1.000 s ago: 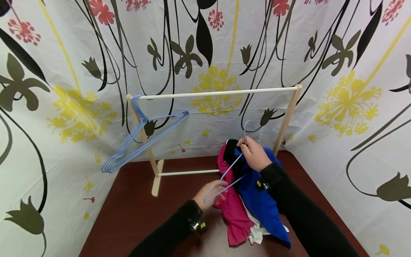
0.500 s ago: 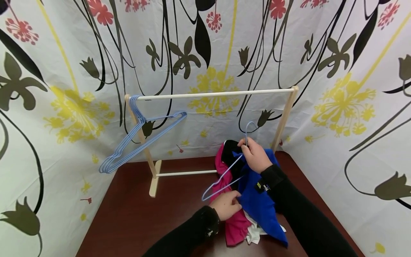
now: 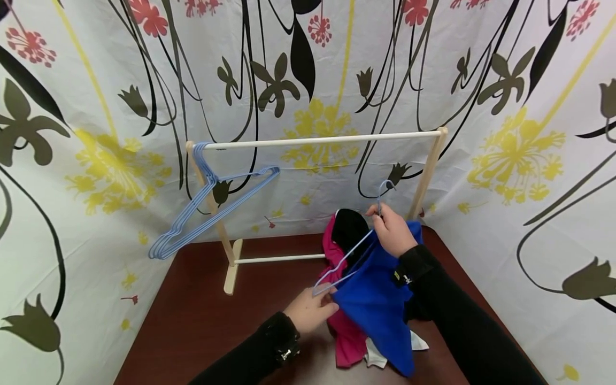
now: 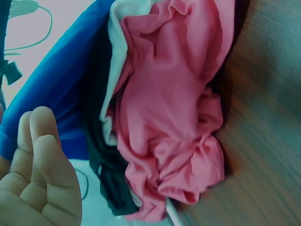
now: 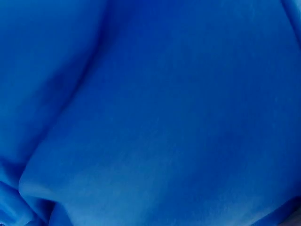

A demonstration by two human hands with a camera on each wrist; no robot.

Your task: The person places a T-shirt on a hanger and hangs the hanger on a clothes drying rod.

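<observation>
The right hand (image 3: 392, 231) pinches the neck of a light blue wire hanger (image 3: 353, 248), just under its hook. The fingers are curled tight around the wire. The left hand (image 3: 308, 310) grips the low corner of the blue shirt (image 3: 377, 302), right by the hanger's bottom tip. Half a second ago that hand lay on the pink cloth; now it has slid left and pulls the blue shirt out. The shirt has come up off the pile and hangs from the hanger. The hanger has moved a bit to the right.

Under it lie the pink shirt (image 4: 174, 117), a black one (image 3: 348, 230) and a white one (image 3: 375, 355), all on the brown table (image 3: 202, 321). Behind stands a wooden rack (image 3: 317, 140). More blue hangers (image 3: 212, 208) hang at its left end.
</observation>
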